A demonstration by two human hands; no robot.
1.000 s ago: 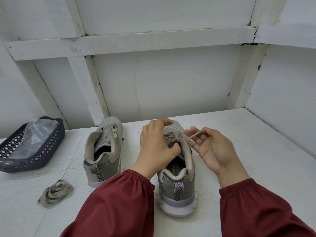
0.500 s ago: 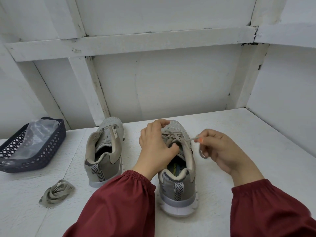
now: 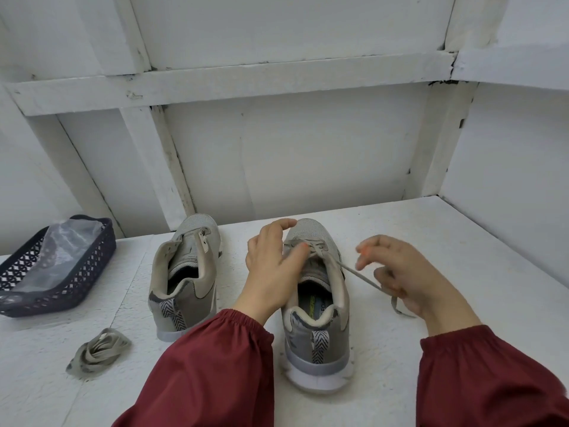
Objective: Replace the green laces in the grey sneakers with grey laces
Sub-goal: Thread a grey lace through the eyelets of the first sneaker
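Laced sneaker (image 3: 317, 303) sits mid-table, heel toward the person, w/ a lace (image 3: 363, 277) crossed only thru the eyelets nearest the toe; upper eyelets bare. Left hand (image 3: 274, 272) lies over the shoe's front, fingers fairly straight, thumb pressing the crossed lace down, not clenched. Right hand (image 3: 409, 278) has its lower fingers curled round the lace's free end, drawn out sideways, tip dangling below the hand; it's blurred, so finer grip unclear. Bare sneaker (image 3: 184, 272) just to the left has no lace at all, tongue slack. Loose bundle of laces (image 3: 98, 354) lies nearer the person, further left. Both read greyish, so can't tell old from new; my guess: midway at best, one shoe part-threaded, other not started. Dark basket (image 3: 18, 303) w/ clear plastic bag (image 3: 70, 241) at far left. Table (image 3: 431, 241) is rough white; walls (image 3: 308, 149) white boards & beams
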